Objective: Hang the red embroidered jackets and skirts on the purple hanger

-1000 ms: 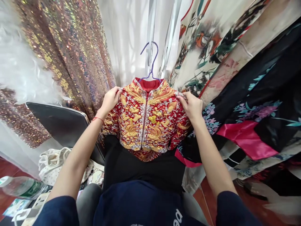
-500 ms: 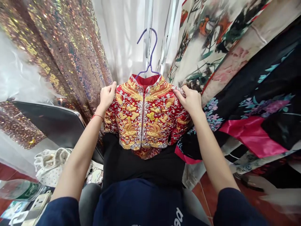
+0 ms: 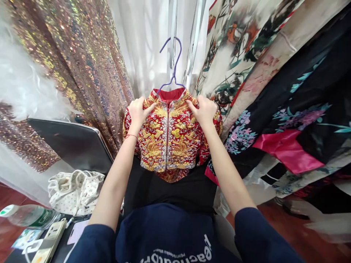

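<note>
Red jacket (image 3: 171, 138) thick with gold and silver embroidery, hung upright on a purple wire hanger (image 3: 172, 64), collar up, left hand (image 3: 139, 111) and right hand (image 3: 204, 109) pressed flat on its shoulders, fingers spread, sequin cloth (image 3: 82, 62) beside

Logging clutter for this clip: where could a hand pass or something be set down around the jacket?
Bare room: the dark panel left of the red jacket, and red floor lower right. Crowded: lower left, with spotted bag, bottle and power strip; hanging robes press on the right.
</note>
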`<state>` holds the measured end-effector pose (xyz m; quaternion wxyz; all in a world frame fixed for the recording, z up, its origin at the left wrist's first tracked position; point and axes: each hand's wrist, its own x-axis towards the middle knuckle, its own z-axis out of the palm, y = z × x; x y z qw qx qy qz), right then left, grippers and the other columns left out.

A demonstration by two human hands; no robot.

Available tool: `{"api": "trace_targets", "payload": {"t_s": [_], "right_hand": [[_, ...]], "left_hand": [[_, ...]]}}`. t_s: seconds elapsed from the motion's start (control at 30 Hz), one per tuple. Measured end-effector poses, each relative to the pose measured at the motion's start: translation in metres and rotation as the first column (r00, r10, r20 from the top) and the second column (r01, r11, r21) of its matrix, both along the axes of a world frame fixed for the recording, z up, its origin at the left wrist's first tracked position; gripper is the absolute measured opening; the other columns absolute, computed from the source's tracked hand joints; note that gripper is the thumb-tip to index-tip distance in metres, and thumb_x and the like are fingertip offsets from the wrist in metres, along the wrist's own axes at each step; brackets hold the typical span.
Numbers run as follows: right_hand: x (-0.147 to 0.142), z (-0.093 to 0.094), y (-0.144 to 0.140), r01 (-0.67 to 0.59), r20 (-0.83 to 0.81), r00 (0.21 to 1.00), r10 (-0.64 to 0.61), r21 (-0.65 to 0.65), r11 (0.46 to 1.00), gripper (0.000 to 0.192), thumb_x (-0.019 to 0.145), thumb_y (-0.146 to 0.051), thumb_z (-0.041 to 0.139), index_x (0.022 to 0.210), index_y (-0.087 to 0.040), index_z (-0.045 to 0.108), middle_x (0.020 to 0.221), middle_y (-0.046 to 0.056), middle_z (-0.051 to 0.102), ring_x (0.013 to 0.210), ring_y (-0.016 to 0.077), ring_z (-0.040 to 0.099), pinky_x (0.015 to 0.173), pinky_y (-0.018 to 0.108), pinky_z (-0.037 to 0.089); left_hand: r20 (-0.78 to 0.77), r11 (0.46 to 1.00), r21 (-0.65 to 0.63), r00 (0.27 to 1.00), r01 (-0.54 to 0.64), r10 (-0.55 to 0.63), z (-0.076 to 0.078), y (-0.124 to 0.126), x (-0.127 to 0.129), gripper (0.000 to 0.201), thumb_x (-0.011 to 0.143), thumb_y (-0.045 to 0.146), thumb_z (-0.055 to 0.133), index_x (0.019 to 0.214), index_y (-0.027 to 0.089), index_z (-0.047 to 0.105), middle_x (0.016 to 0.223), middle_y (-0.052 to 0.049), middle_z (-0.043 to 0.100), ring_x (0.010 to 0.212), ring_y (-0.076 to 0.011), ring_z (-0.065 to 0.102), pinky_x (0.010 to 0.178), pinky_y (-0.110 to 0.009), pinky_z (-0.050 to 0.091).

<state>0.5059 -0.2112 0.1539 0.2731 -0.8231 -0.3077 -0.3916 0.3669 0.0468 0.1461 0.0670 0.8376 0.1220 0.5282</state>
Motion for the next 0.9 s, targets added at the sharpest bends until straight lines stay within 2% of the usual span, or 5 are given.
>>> {"api": "trace_targets", "payload": {"t_s": [0.23,0.4,0.47,0.7,0.9], "right_hand": [[-0.013,-0.001,0.003,0.002,-0.021,1.000,-0.001,0.037,0.999,0.060,0.095,-0.071,0.033,0.093,-0.020,0.064,0.087,0.015,0.066,0.091,0.0320,0.062,0.087,0.048,0.046],[-0.052,-0.006,0.024,-0.024,0.022,1.000,0.018,0.316,0.949,0.049,0.096,-0.053,0.039,0.122,-0.016,0.058,0.121,0.023,0.060,0.117,0.0380,0.052,0.102,0.061,0.037],[-0.072,-0.013,0.032,-0.031,0.038,0.999,0.018,0.382,0.924,0.044,0.094,-0.045,0.042,0.122,-0.015,0.058,0.130,0.025,0.056,0.127,0.0399,0.044,0.104,0.063,0.034],[-0.114,-0.034,0.058,-0.033,-0.354,0.924,0.145,0.304,0.952,0.023,0.094,-0.039,0.046,0.083,-0.024,0.059,0.073,0.008,0.067,0.080,0.0283,0.061,0.076,0.042,0.047],[-0.122,-0.019,0.079,0.025,-0.509,0.853,0.111,0.253,0.967,0.025,0.098,-0.042,0.050,0.087,-0.022,0.059,0.073,0.001,0.069,0.074,0.0208,0.065,0.073,0.031,0.043]], "left_hand": [[-0.014,1.000,-0.026,1.000,0.002,-0.002,0.002,-0.005,-0.010,0.054,0.085,0.074,0.055,0.076,0.021,0.052,0.077,-0.006,0.061,0.085,-0.0251,0.061,0.083,-0.040,0.043],[-0.043,0.999,-0.029,0.999,-0.022,0.021,0.003,-0.007,-0.014,0.054,0.085,0.074,0.054,0.074,0.021,0.050,0.077,-0.006,0.061,0.080,-0.0243,0.060,0.079,-0.039,0.042],[-0.053,1.000,-0.015,0.998,-0.019,0.018,0.003,-0.008,-0.015,0.055,0.085,0.075,0.053,0.074,0.021,0.050,0.077,-0.006,0.061,0.079,-0.0236,0.060,0.078,-0.038,0.042],[-0.055,0.999,0.012,0.997,-0.048,0.048,0.003,-0.013,-0.023,0.058,0.086,0.077,0.049,0.076,0.021,0.052,0.077,-0.005,0.061,0.079,-0.0231,0.060,0.077,-0.037,0.042],[-0.068,0.995,0.034,0.993,-0.094,0.096,0.002,-0.017,-0.023,0.059,0.087,0.078,0.044,0.077,0.020,0.052,0.077,-0.006,0.061,0.080,-0.0240,0.061,0.078,-0.037,0.042]]}}
